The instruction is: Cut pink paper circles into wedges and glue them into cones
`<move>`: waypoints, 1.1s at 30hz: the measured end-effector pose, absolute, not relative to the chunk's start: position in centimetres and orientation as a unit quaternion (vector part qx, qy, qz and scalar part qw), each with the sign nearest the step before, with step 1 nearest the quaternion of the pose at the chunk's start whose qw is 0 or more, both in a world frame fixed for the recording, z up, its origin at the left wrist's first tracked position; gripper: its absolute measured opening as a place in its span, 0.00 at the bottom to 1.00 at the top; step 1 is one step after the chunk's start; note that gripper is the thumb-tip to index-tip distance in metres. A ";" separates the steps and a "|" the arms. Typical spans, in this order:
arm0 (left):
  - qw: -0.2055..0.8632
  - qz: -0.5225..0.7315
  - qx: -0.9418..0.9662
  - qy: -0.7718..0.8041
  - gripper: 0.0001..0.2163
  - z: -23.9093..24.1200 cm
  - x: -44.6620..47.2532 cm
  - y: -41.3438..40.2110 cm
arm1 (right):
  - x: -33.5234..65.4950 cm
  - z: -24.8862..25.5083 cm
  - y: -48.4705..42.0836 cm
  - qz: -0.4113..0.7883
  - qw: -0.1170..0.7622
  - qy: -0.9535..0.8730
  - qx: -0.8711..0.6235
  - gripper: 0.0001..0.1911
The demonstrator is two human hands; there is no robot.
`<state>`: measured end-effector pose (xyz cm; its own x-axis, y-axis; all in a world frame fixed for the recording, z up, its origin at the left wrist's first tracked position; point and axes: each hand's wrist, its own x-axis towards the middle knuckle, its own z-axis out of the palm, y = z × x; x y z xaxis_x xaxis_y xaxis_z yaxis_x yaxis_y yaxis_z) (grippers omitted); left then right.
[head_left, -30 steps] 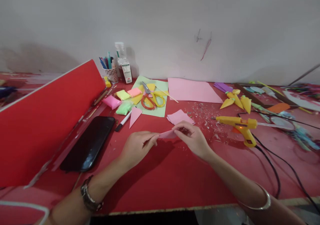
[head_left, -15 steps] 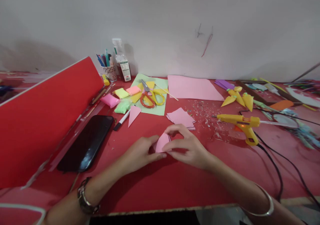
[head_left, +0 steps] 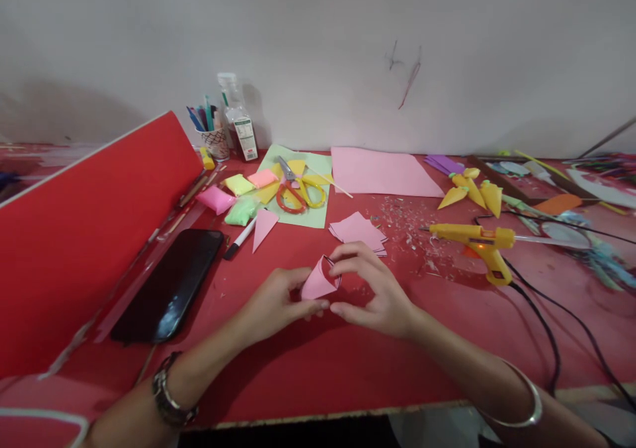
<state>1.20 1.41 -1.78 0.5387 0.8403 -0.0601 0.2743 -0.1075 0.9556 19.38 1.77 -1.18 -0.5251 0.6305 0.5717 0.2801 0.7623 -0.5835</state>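
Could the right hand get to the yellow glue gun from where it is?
Probably yes: the glue gun lies beside the right hand, only paper scraps between, but that hand pinches the pink paper cone.

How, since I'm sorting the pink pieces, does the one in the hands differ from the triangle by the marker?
The held pink piece is curled into a cone, open at one end; the pink triangle lies flat. The held pink piece is pinched between the left hand and right hand; the pink triangle rests untouched. Both look the same pink paper.
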 end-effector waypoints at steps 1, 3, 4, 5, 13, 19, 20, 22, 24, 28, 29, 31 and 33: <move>0.515 0.258 0.708 0.408 0.08 -1.9 1.2 1.4 | 19.4 -1.2 1.8 0.217 0.401 -0.848 -0.270 0.09; 0.451 0.240 0.748 0.424 0.09 -2.1 1.1 1.5 | 19.5 -1.3 1.8 0.224 0.379 -0.856 -0.270 0.06; 0.414 0.230 0.770 0.427 0.11 -2.3 1.1 1.5 | 19.5 -1.3 1.8 0.229 0.362 -0.862 -0.272 0.06; 0.379 0.217 0.791 0.427 0.11 -2.4 1.1 1.5 | 19.5 -1.3 1.8 0.235 0.343 -0.868 -0.273 0.06; 0.229 0.127 0.873 0.412 0.10 -3.2 1.3 1.3 | 19.4 -1.7 1.7 0.270 0.247 -0.890 -0.271 0.09; 0.274 0.168 0.840 0.436 0.19 -2.9 0.9 1.6 | 19.4 -1.6 2.0 0.290 0.309 -0.862 -0.278 0.07; 0.303 0.179 0.831 0.430 0.20 -2.8 0.8 1.6 | 19.4 -1.5 2.0 0.297 0.321 -0.852 -0.287 0.07; 0.348 0.198 0.817 0.414 0.20 -2.7 0.7 1.7 | 19.4 -1.2 2.0 0.313 0.344 -0.831 -0.305 0.06; 0.367 0.208 0.812 0.405 0.21 -2.5 0.6 1.7 | 19.3 -1.1 2.0 0.330 0.361 -0.813 -0.316 0.04; 0.344 0.196 0.821 0.411 0.19 -2.4 0.5 1.8 | 19.3 -1.1 2.1 0.361 0.359 -0.796 -0.327 0.04; 0.337 0.189 0.826 0.412 0.19 -2.4 0.6 1.8 | 19.4 -1.1 2.1 0.366 0.351 -0.797 -0.327 0.04; 0.330 0.174 0.833 0.410 0.19 -2.5 0.6 1.8 | 19.4 -1.2 2.3 0.374 0.333 -0.802 -0.324 0.04; 0.333 0.165 0.832 0.412 0.18 -2.5 0.6 1.9 | 19.5 -1.3 2.4 0.379 0.327 -0.804 -0.321 0.04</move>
<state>0.57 1.87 -2.45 0.6055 0.7958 -0.0002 0.5761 -0.4381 0.6901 19.47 2.36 -1.30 -0.5796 0.7643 0.2827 0.2689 0.5069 -0.8190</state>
